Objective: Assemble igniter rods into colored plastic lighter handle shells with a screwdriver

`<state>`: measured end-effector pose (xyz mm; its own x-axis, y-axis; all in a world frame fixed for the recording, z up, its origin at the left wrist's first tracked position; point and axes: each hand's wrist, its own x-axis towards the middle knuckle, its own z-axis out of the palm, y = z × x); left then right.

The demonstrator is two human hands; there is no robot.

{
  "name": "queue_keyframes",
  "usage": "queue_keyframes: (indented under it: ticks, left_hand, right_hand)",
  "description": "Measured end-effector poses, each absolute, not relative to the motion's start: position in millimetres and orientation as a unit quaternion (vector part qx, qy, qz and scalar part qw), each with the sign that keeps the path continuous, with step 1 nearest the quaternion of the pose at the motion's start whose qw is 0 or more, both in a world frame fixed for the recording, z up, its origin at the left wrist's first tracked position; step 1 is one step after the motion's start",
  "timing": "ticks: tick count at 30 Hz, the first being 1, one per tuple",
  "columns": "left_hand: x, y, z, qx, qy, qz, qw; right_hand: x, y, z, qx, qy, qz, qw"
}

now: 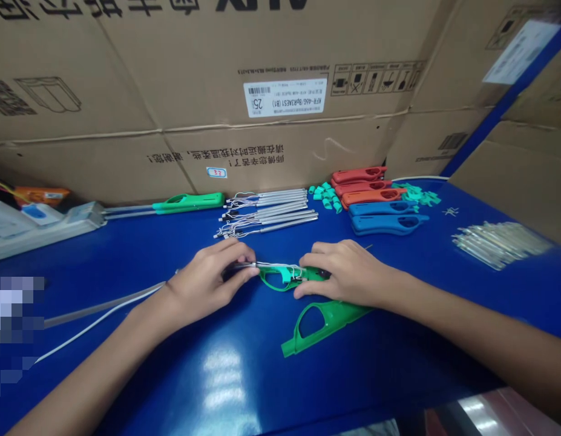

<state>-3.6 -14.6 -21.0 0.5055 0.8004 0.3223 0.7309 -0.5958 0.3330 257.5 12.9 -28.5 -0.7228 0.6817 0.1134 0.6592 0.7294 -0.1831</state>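
We work on the blue worktop (171,375) with a green shell half (280,277) lying open side up between our hands. Our left hand (207,281) pinches the metal tube (244,264) between thumb and fingertips, the tube's end meeting the front of the shell. Our right hand (344,275) lies curled over the rear of the shell, fingers pressing it down and the thumb tucked under its lower edge. Thin white wires (295,270) loop over the shell's middle.

To do this well, we judge that the tube should lie level and in line with the shell's channel, with the right hand pinning the shell flat so it cannot twist. The wires look loose, so they want laying inside the shell's walls, clear of the edges where they could get nipped.

The shell sits directly between both hands, touching each. A second green shell half (325,321) lies loose just below our right hand, tilted. Farther back, well apart, lie a row of wired tubes (271,212), a finished green lighter (189,203), red handles (362,181) and blue handles (384,218).
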Motion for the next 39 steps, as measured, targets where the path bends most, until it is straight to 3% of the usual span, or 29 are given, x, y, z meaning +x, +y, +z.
queue_keyframes:
  ticks: [10, 16, 22, 36, 39]
  left_hand:
    - [8, -27, -20, 0.898, 0.386, 0.208, 0.030]
    - [18, -29, -22, 0.905, 0.390, 0.161, 0.053]
    - [21, -28, -30, 0.897, 0.385, 0.207, 0.069]
    - [20, -30, -31, 0.868, 0.388, 0.275, 0.142]
    - [19, -30, -28, 0.857, 0.388, 0.306, 0.148]
  right_hand:
    - [252, 3, -24, -0.361, -0.911, 0.149, 0.136]
    - [249, 1, -33, -0.331, -0.927, 0.104, 0.141]
    - [248, -5, -38, -0.325, -0.929, 0.073, 0.159]
    - [243, -8, -49, -0.337, -0.846, 0.313, 0.270]
    - [243, -7, -52, -0.316, -0.843, 0.313, 0.302]
